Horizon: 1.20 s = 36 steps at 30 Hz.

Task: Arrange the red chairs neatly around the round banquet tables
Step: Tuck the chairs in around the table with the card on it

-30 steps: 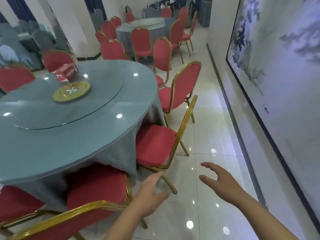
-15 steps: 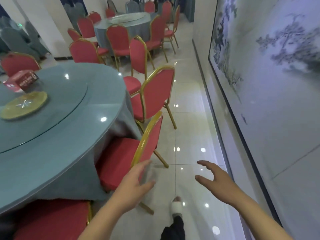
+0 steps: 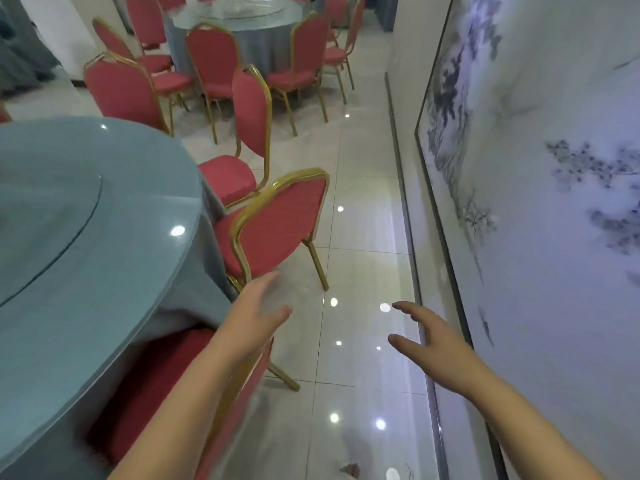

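A round banquet table (image 3: pixel 86 244) with a blue-grey cloth fills the left side. Right below my arms stands a red chair with a gold frame (image 3: pixel 166 386), its seat tucked under the cloth. A second red chair (image 3: pixel 280 223) stands just ahead, its back turned toward me. A third (image 3: pixel 249 112) stands further round the table. My left hand (image 3: pixel 256 310) is stretched forward, fingers straight, just short of the second chair's back and holding nothing. Over the floor to the right, my right hand (image 3: pixel 426 334) hovers with spread fingers, empty.
A wall with a large framed ink painting (image 3: pixel 519 168) runs along the right, leaving a narrow glossy tiled aisle (image 3: pixel 363 237). Further back stands another round table (image 3: pixel 249 26) ringed with several red chairs. A white pillar (image 3: pixel 59 32) rises at the back left.
I have moved forward along the table. The nearest chair now lies under my arms and the following chair has come close. Both hands stay raised and empty.
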Tool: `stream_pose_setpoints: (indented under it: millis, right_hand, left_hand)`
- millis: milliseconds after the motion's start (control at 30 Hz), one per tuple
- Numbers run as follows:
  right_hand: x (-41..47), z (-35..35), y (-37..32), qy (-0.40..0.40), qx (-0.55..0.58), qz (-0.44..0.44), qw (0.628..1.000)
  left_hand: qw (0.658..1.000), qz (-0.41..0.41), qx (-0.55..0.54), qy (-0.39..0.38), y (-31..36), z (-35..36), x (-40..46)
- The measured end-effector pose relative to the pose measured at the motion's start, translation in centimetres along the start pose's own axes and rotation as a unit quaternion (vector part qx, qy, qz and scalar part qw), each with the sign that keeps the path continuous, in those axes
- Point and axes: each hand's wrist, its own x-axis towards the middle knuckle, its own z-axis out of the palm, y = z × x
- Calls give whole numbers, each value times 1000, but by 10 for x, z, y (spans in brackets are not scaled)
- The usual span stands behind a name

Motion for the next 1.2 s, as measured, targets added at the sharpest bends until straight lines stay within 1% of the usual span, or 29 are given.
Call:
stream_pose_setpoints:
  millis: [67,167,333,400,467,567,667,733,767,900,1033,1100,1167,1200]
  right_hand:
    - [38,-13,-1,-6,3,-3,1000]
    - [108,-29,-10,-29,-17,-32,999]
    - [239,-51,-31,-95,-37,-108,989]
    - [290,-60,-42,-129,-48,-139,981]
    - [336,-70,-54,-159,-59,-162,972]
    - [404,-77,-69,-204,-89,-204,953]
    - [466,-68,-85,-205,-150,-255,933]
    - [501,-54,-98,-217,-220,-291,905]
    - [518,-44,-103,-239,-255,-301,887]
    - [582,-8,-123,-320,-378,-336,801]
    - [624,-4,-139,-381,-422,-371,734]
    - [640,-8,-139,-451,-395,-357,717]
    - [653,-7,-137,-498,-361,-369,696]
    - [657,-6,-138,-512,-364,-388,675]
  left_hand:
    - [1000,-11,0,8,3,-3,34]
    - [999,-43,8,32,-2,-8,85]
    - [988,-120,20,96,-18,-17,158]
    - [979,-160,21,122,-19,-23,182]
    - [972,-198,33,121,-17,-28,205]
    - [966,-227,47,119,-16,-29,234]
    - [949,-282,50,133,-17,-25,256]
    - [936,-320,37,141,-22,-21,266]
    - [931,-335,30,140,-26,-19,271]
    - [910,-391,31,132,-50,-23,295]
    - [897,-419,45,132,-75,-35,313]
    - [887,-442,26,131,-82,-34,322]
    - [878,-447,37,165,-86,-27,329]
    - [870,-452,42,191,-85,-23,331]
